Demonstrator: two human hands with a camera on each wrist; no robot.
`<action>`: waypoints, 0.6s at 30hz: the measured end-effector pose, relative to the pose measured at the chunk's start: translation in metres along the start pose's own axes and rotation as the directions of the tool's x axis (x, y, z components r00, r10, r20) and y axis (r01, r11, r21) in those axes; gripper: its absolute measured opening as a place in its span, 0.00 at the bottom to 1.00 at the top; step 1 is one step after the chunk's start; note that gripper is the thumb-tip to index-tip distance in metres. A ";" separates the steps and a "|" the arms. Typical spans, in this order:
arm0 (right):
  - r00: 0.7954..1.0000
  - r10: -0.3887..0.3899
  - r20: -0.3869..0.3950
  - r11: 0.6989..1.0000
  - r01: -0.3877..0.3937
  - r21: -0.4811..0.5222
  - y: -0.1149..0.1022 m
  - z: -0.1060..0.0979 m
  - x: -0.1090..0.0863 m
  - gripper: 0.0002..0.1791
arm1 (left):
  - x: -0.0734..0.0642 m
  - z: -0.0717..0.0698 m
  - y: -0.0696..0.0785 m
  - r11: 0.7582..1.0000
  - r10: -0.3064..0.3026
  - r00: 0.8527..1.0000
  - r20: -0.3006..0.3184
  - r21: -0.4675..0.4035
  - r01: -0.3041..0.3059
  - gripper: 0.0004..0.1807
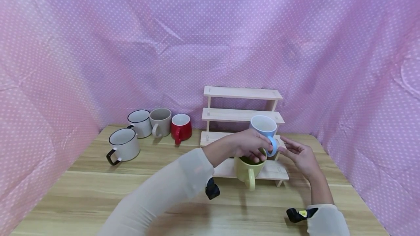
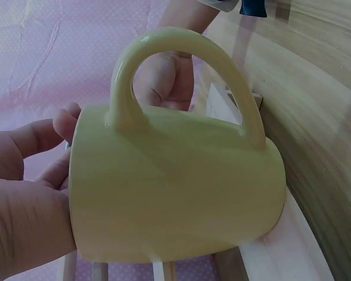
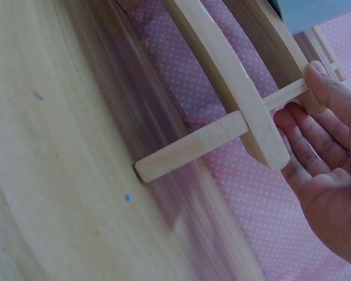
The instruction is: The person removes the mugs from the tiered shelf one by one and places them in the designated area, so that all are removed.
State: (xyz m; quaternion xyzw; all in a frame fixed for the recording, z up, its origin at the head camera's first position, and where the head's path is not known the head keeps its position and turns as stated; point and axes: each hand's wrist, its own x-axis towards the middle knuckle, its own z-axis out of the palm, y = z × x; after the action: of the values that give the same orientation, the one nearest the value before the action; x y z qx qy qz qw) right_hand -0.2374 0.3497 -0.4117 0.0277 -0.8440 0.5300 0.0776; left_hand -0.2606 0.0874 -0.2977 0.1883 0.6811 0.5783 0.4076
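My left hand point(image 1: 251, 145) reaches over a yellow mug point(image 1: 244, 170) and pinches the handle of a light blue mug point(image 1: 263, 125). The blue mug stands upright on the second tier from the bottom of a wooden step rack point(image 1: 242, 114). Below it, on the lowest tier, is the yellow mug, its handle toward me; it fills most of the left wrist view, hiding part of the rack. At the rack's right side, my right hand point(image 1: 300, 156) grips the end of the second tier, thumb point(image 3: 324, 79) above and fingers beneath, as the right wrist view shows.
On the table's left are two white mugs with dark rims, one in front point(image 1: 126, 146) and one behind point(image 1: 141, 125). A grey-beige mug point(image 1: 160, 121) and a red mug point(image 1: 182, 128) stand beside them. Pink dotted cloth point(image 1: 183, 46) hangs behind the wooden table point(image 1: 147, 185).
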 end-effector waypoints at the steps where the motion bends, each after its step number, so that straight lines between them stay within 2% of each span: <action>1: 1.000 0.001 0.000 1.000 -0.001 0.001 0.000 0.000 0.000 0.34 | 0.000 0.000 0.000 1.000 -0.008 1.000 0.002 -0.013 0.008 0.04; 5: 1.000 -0.005 0.001 1.000 0.005 0.012 -0.001 0.000 0.000 0.34 | 0.002 0.001 -0.001 0.998 -0.024 1.000 0.012 -0.057 0.024 0.04; 8: 1.000 -0.013 0.001 1.000 0.013 0.020 -0.002 0.000 -0.001 0.33 | 0.004 0.004 -0.001 0.996 -0.021 1.000 -0.008 -0.082 0.020 0.05; 14: 1.000 -0.013 -0.001 0.999 0.013 0.030 -0.001 0.000 0.000 0.34 | 0.007 0.012 -0.004 0.991 -0.002 0.996 -0.094 -0.134 -0.011 0.09; 18: 1.000 -0.012 0.003 0.999 0.012 0.034 0.000 0.000 0.001 0.34 | 0.007 0.016 -0.004 0.985 0.019 0.986 -0.167 -0.167 -0.047 0.13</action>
State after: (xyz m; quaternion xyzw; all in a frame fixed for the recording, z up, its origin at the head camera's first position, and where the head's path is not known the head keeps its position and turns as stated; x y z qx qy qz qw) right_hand -0.2380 0.3498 -0.4116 0.0348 -0.8347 0.5439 0.0790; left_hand -0.2515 0.1020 -0.3038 0.1155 0.6574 0.6546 0.3548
